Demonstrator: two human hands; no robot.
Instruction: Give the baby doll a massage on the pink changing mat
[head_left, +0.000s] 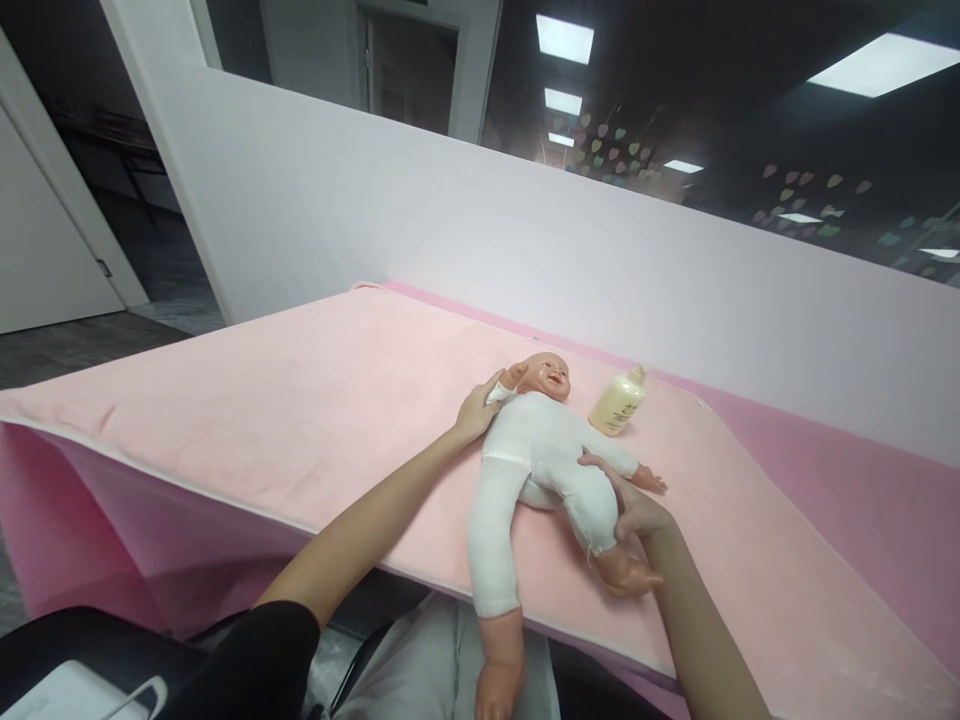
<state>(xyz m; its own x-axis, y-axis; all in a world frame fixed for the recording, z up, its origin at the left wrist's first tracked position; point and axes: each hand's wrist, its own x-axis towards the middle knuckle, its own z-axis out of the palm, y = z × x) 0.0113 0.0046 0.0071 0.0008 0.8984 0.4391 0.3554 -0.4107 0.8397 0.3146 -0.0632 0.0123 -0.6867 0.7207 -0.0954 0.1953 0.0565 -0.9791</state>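
Observation:
A baby doll [536, 430] with a white cloth body lies on its back on the pink-covered table, its head away from me. One of its legs hangs over the near edge. My left hand [476, 412] is closed around the doll's arm near its small plastic hand, beside the head. With fingers wrapped round the other leg near the knee, my right hand [637, 505] keeps that leg bent. Part of my right fingers is hidden behind the leg. Beyond the doll's outstretched arm stands a pale yellow bottle [616, 402] with dark print, touched by neither hand.
A pink cloth [300, 420] covers the table and hangs down at its sides. Along the far side runs a white partition [465, 230] with dark glass above. A doorway is at the far left. A white device [75, 690] lies at the bottom left.

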